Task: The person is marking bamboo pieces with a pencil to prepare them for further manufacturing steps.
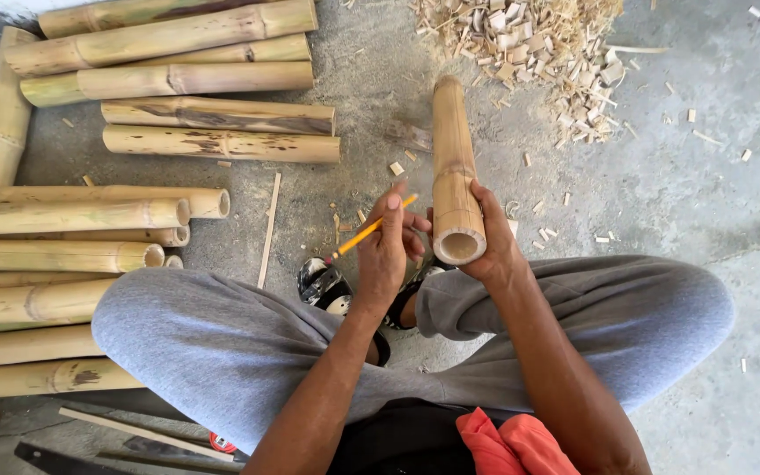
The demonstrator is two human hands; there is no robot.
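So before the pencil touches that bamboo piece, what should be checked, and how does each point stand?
1. Right hand grips the bamboo piece near its open end: ok.
2. Left hand holds the pencil: ok.
3. Pencil tip on the bamboo: not ok, it points away.
4. Far end resting on the concrete floor: cannot tell.
5. Hollow end free of cracks: cannot tell.

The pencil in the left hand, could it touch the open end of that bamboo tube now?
Probably yes. The left hand holds the pencil right beside the bamboo tube gripped by the right hand, with nothing between them.
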